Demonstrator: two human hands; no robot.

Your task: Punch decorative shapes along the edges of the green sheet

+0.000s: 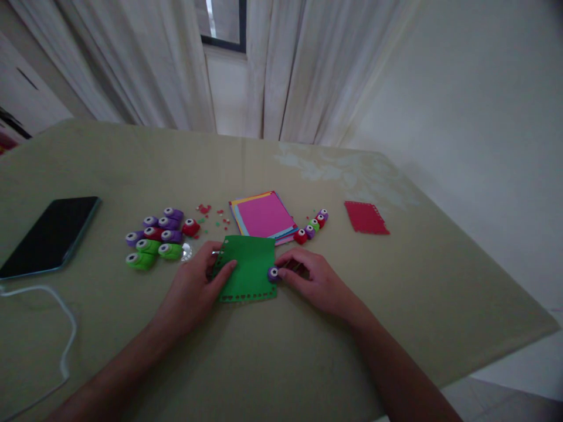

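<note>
Purple punch — green paper's edge

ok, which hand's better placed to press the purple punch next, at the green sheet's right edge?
Right, likely: the right hand holds the purple punch at that edge, while the left hand holds the opposite side of the green sheet.

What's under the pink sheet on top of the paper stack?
Edges of orange and light blue sheets show beneath the pink sheet. Their middles are covered, so I can't count the layers. The green sheet hides the stack's near-left part.
</note>
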